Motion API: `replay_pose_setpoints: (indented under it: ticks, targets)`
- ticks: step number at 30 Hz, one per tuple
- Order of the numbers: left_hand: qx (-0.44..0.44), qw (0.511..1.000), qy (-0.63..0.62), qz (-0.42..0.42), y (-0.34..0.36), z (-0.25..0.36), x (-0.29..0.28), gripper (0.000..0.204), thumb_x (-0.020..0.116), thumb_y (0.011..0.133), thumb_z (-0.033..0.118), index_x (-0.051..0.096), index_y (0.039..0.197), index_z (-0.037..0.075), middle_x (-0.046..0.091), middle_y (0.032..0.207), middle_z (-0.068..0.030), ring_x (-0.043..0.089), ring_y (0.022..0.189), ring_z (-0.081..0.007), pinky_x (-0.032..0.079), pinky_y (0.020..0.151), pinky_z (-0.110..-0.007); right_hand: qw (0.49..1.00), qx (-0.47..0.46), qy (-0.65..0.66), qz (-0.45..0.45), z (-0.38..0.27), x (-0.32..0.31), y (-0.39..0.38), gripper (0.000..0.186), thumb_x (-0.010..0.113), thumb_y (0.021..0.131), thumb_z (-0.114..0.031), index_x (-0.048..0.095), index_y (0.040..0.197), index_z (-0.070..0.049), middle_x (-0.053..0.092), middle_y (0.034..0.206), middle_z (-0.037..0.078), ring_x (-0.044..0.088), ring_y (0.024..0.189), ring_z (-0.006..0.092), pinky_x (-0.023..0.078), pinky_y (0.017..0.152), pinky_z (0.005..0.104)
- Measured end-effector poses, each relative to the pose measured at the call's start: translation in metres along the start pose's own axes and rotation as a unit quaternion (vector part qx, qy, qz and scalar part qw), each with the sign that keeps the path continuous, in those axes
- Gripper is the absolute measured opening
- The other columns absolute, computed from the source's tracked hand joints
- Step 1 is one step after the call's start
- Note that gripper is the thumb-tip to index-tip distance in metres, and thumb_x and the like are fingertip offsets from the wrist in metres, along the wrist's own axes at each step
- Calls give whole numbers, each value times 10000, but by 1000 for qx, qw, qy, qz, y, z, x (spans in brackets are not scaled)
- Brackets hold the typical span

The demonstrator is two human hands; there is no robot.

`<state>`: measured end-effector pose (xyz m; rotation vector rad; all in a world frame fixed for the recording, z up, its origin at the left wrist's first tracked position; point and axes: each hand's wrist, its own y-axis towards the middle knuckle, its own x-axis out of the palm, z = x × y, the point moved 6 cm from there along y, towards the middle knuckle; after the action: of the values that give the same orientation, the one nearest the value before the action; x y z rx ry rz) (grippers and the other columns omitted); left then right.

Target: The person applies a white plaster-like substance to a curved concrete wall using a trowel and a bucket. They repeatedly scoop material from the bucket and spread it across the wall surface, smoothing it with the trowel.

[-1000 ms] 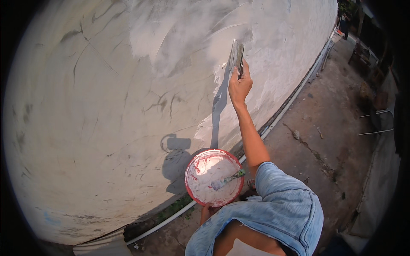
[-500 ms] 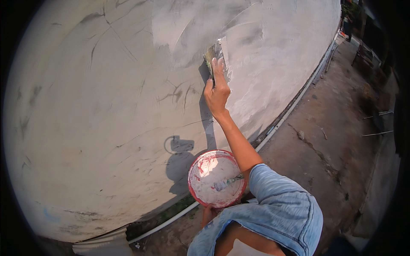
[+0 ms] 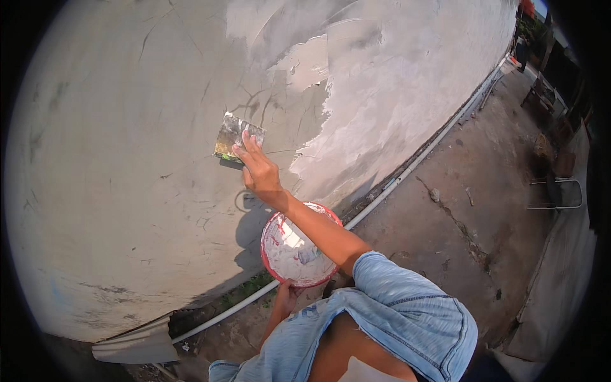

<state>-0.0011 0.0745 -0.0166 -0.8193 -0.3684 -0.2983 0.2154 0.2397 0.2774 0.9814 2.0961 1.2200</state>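
I have the right hand's (image 3: 262, 177) fingers closed on a flat scraper (image 3: 227, 136), two stretched over its face, close to the wall's (image 3: 127, 178) bare grey part, left of the white coat (image 3: 382, 114); I can't tell whether it touches. My left hand (image 3: 286, 294) grips the near edge of a red-rimmed basin (image 3: 264, 253), fingers partly hidden. Inside, a second scraper (image 3: 308, 256) lies on pale paste (image 3: 284, 262).

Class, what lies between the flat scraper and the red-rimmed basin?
In the head view, the right hand, holding the scraper, lies between it and the basin, partly covered by the forearm.
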Motion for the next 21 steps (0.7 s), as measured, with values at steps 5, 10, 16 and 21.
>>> replay_pose_setpoints:
  ticks: [5,10,16,21]
  targets:
    - [-5,999,21,39,-8,-12,8,302,532,874,105,557,1153,-9,667,1040,-118,678,935,-212,568,864,-397,975,208,69,-24,38,-112,19,380,614,868,-211,629,1167,23,642,1153,191,637,1059,319,510,901,400]
    - [45,995,-81,44,1,-34,6,366,563,861,114,542,1209,3,655,1027,-108,677,908,-207,579,823,-420,975,196,59,-89,144,-67,37,447,684,917,-321,599,1066,92,696,923,194,667,818,246,537,729,362]
    - [136,966,-163,148,-9,-59,38,376,568,859,118,538,1217,5,644,1032,-104,676,895,-207,591,764,-394,973,210,28,-93,172,-17,38,437,718,886,-344,609,948,75,686,753,144,646,643,207,518,603,332]
    - [182,919,-258,238,-4,-104,98,398,565,859,132,536,1241,23,644,1042,-103,671,911,-198,574,797,-398,966,109,-64,-226,170,-46,4,406,670,918,-338,612,917,64,698,749,146,670,649,244,516,596,357]
